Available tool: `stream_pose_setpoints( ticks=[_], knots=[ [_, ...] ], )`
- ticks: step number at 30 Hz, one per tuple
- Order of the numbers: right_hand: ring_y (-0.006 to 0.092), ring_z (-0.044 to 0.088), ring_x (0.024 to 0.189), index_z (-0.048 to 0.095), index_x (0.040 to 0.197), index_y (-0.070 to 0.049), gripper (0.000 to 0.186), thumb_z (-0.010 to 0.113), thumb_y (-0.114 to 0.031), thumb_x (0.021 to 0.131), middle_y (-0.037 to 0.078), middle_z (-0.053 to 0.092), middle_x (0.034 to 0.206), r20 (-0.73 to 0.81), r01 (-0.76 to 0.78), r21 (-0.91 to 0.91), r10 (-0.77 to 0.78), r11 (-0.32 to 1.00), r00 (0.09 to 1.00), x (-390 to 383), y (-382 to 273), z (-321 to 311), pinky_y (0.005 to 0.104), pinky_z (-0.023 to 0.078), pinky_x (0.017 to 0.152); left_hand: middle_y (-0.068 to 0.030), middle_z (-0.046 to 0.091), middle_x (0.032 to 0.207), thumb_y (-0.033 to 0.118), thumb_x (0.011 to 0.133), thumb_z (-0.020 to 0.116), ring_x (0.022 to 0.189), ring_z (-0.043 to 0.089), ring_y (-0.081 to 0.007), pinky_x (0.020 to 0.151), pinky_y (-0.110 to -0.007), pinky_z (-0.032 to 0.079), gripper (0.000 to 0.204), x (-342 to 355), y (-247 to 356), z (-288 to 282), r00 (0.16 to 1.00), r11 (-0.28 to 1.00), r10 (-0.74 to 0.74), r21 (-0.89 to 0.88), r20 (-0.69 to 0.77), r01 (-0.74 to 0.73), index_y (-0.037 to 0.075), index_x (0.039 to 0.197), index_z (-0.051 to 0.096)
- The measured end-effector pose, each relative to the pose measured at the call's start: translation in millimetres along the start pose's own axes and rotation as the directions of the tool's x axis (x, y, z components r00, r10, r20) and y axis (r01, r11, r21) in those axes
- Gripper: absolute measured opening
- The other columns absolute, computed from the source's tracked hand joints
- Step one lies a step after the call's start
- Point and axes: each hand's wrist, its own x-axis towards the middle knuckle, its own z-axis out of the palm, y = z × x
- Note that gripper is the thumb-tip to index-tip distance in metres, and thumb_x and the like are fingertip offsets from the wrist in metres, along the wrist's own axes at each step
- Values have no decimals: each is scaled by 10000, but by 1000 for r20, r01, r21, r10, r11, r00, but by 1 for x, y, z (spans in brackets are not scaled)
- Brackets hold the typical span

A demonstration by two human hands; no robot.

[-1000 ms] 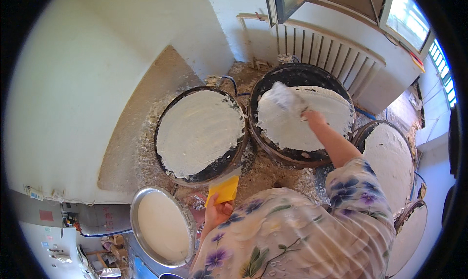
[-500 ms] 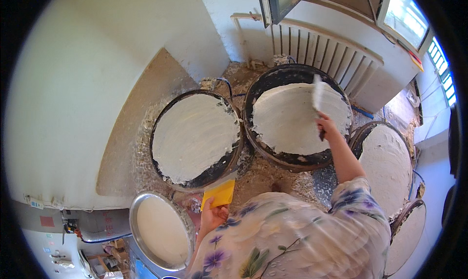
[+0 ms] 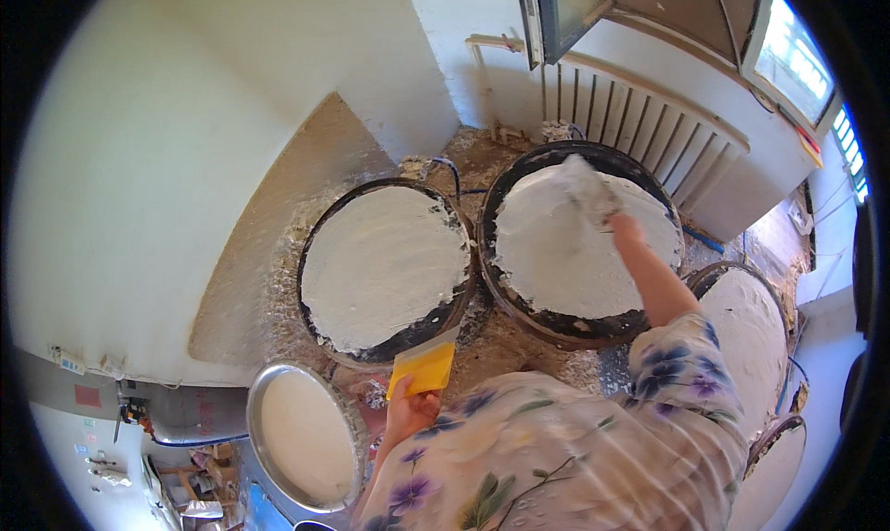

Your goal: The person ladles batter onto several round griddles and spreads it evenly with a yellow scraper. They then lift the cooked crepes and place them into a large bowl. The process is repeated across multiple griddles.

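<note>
The right hand (image 3: 626, 227), its fingers closed around the near end of a flat, whitish scraper (image 3: 589, 188) whose blade is blurred, reaches over a broad, black, round pan (image 3: 533, 166) coated with thick white paste (image 3: 565, 262); how tightly it grips, the blur does not tell. Close to the body, the left hand (image 3: 414, 410) pinches a yellow, rectangular spreader (image 3: 426, 368) with a pale edge between thumb and curled fingers, probably to leave the outstretched arm room to work. Two hands, then, and two tools, one apiece. Four pans show: the one under the scraper, a black, round left-hand pan (image 3: 408, 342) just beside it, and a dark-rimmed third pan (image 3: 709, 276) and smaller-looking fourth pan (image 3: 768, 438) at right, partly hidden by the sleeve. All four carry a white layer, and they curve around the wearer, seemingly so each lies within reach. One silvery, round metal basin (image 3: 256, 420) of white liquid stands by the left forearm, likely handy for that side. Beyond the pans, one cream, ribbed radiator (image 3: 640, 123) lines the wall beneath a window, near a blue hose (image 3: 709, 242).
</note>
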Motion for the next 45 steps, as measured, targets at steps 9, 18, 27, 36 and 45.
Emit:
stream_pose_setpoints(
  ticks=[9,18,27,36,45],
  knots=[
    [63,429,459,551,1126,-18,443,654,3,696,-11,519,631,281,-332,937,330,109,901,-41,92,0,204,335,402,-64,556,1040,272,849,520,843,521,-185,599,-241,446,348,11,4,-1,999,999,-33,14,4,33,87,1140,476],
    [166,554,579,598,1089,-176,368,597,-58,740,56,588,708,298,-65,685,-198,725,934,-10,-79,7,298,439,492,-62,562,1021,261,843,520,826,519,-177,588,-240,436,329,15,1,4,999,999,-26,-32,33,27,86,1120,491],
    [309,603,879,624,908,-112,171,490,-162,813,127,631,919,-25,24,-83,-27,996,999,58,-42,-4,406,489,744,-73,568,972,248,839,508,751,505,-164,552,-230,428,331,12,-6,10,997,999,44,0,-65,-44,68,1116,486],
    [328,593,927,646,934,-107,205,511,-137,783,156,624,968,-73,-467,75,472,881,878,-1,80,-34,429,476,774,-74,585,1000,248,836,515,794,545,-178,569,-238,461,330,25,0,23,998,993,-58,101,-9,58,75,1116,498],
    [301,604,886,656,937,-143,298,660,-70,648,130,634,939,-7,-563,289,590,774,807,-166,145,-28,376,476,783,-73,578,1013,259,824,544,832,543,-185,584,-236,466,358,45,-7,47,979,957,-202,214,9,195,67,1122,496]
  ],
)
